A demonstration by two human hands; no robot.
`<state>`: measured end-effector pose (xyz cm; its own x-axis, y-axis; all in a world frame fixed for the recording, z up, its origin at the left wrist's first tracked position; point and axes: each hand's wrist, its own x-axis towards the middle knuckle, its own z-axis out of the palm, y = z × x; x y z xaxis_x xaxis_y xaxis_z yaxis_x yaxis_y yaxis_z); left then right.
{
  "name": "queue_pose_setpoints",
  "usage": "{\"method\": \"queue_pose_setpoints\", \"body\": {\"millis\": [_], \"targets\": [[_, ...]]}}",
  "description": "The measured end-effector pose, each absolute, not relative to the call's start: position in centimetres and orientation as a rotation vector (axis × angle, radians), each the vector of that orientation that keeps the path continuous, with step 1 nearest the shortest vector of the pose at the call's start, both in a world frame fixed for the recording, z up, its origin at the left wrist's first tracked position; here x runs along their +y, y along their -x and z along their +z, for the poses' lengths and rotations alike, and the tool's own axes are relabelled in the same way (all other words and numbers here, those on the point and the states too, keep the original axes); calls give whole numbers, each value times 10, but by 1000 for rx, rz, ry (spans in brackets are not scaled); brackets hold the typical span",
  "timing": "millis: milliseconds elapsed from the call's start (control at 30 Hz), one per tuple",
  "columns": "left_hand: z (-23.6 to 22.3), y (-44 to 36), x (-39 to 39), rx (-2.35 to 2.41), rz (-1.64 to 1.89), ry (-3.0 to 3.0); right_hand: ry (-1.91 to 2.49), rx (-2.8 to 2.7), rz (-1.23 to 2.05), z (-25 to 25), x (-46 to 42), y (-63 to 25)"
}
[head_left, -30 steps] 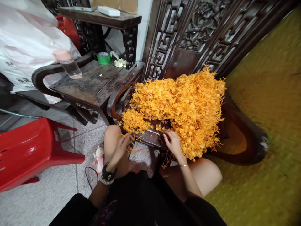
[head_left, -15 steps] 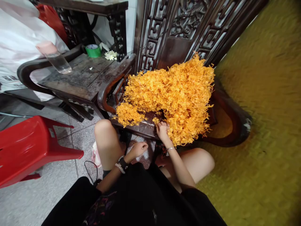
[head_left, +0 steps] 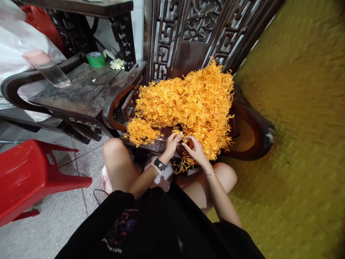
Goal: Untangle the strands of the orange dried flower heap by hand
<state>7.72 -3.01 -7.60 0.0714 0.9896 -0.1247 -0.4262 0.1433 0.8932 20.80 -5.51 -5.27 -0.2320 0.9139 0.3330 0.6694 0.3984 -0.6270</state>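
Observation:
A big heap of orange, stringy pieces that look like moulded plastic (head_left: 188,97) covers most of the dark wooden chair seat. A smaller orange clump (head_left: 142,131) lies at its left. My left hand (head_left: 170,146) is closed at the seat's front edge, its fingertips pinching a small orange piece (head_left: 178,133). Close beside it, my right hand (head_left: 198,151) curls thumb and forefinger around some orange strands, partly hidden by the fingers. More orange strands (head_left: 184,163) hang below the right hand, over the seat edge.
A carved chair back (head_left: 194,54) rises behind the heap. To the left, a second wooden chair (head_left: 88,86) bears a water bottle (head_left: 51,72), green tape (head_left: 95,59) and a pale flower-like cluster (head_left: 117,64). A red plastic stool (head_left: 27,176) stands at the lower left.
My left hand has risen from above my lap to the seat's edge and taken a small orange piece. My right hand has drawn beside it, and orange strands now hang beneath.

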Motion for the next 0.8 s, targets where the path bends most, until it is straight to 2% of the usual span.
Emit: {"method": "queue_pose_setpoints", "body": {"millis": [300,567,800], "targets": [[-59,-80,-26,612,1356,-145,1550,-2434,-144,-32,-50,-270],[-13,-68,-41,514,1258,-317,1675,-2435,-559,-13,-10,-294],[49,-21,-89,528,1318,-508,1740,-2390,-630,-15,9,-304]]}}
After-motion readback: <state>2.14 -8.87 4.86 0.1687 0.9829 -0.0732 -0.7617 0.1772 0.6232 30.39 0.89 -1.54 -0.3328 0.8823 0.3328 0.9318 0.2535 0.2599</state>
